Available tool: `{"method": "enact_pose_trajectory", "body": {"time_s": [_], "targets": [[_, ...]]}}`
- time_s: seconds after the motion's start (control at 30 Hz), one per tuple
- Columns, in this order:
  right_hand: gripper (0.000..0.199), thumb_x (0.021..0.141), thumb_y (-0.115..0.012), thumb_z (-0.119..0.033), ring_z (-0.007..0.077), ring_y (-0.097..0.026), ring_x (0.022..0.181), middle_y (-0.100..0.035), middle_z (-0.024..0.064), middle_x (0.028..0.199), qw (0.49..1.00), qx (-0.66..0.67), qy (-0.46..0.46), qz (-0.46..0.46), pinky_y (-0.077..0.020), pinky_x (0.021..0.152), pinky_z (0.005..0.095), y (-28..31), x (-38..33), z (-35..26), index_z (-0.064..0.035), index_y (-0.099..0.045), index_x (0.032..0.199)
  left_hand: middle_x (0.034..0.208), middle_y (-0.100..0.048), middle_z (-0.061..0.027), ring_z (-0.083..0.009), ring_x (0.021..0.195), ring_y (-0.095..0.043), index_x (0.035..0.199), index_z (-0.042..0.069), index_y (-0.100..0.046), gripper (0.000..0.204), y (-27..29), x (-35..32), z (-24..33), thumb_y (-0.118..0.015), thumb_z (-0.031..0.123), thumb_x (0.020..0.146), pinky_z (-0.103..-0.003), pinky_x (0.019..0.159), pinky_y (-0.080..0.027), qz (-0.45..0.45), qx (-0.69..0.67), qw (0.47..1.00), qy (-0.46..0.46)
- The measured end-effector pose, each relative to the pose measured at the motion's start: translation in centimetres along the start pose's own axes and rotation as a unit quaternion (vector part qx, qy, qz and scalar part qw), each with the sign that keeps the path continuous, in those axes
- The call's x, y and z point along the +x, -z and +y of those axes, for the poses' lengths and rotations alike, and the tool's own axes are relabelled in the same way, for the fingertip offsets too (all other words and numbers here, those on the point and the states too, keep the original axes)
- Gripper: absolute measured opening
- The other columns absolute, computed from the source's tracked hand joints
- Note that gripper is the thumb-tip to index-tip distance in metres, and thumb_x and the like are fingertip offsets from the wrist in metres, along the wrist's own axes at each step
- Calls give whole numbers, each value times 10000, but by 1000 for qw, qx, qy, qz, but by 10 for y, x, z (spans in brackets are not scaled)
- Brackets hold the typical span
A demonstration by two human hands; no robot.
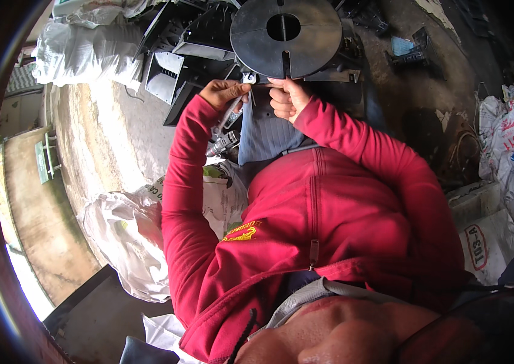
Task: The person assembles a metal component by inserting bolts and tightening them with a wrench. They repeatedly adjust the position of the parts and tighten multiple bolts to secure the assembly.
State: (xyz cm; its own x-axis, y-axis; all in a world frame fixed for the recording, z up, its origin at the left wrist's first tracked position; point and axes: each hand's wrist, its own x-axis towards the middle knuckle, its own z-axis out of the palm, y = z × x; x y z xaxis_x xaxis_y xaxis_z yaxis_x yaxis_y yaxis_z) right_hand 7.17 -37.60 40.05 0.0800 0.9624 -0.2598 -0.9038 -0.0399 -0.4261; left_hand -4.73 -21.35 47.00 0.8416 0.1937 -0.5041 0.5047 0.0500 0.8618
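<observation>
Nearest to you, your red sleeves run up from the lower edge toward the work, over a grey pleated cloth point(267, 130) on your lap. Your left hand point(225, 92) is closed around a metal wrench point(226, 121), fingers wrapped on the shaft near its upper end; the lower end with its chromed head hangs down along your forearm. The upper jaw of the tool sits at the lower rim of the black round disc point(286, 37), just beside a slot cut into that rim. Your right hand point(286, 97) is curled into a fist with the thumb up, pressed against the same rim; whether it pinches a small part cannot be told. Judged from this position, the tool is seated on a fitting and the turning work is in progress, not finished: both hands are on the joint. The disc is flat, matt black, with a round centre hole and narrow radial slots. Beyond it lie black plastic mouldings point(178, 54), and white sacks point(81, 51) far left.
</observation>
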Motion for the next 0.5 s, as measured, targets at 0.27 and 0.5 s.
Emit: {"method": "enact_pose_trajectory", "body": {"time_s": [0.27, 0.5], "targets": [[370, 876, -508, -306, 43, -195, 332, -222, -73, 427, 999, 27, 24, -4, -159, 328, 211, -5, 11, 5, -157, -331, 587, 597, -574, -21, -95, 500, -507, 778, 16, -649, 372, 31, 18, 31, -656, 388, 800, -220, 467, -376, -70, 159, 985, 5], [470, 827, -580, -393, 141, -566, 751, -580, 25, 820, 995, 62, -48, 58, -446, 583, 248, -5, 0, -11, -14, -546, 1104, 541, -512, 5, -70, 461, -468, 786, 25, -633, 290, 16, -25, 28, -618, 308, 847, -221, 413, -345, 182, 183, 966, -16]]}}
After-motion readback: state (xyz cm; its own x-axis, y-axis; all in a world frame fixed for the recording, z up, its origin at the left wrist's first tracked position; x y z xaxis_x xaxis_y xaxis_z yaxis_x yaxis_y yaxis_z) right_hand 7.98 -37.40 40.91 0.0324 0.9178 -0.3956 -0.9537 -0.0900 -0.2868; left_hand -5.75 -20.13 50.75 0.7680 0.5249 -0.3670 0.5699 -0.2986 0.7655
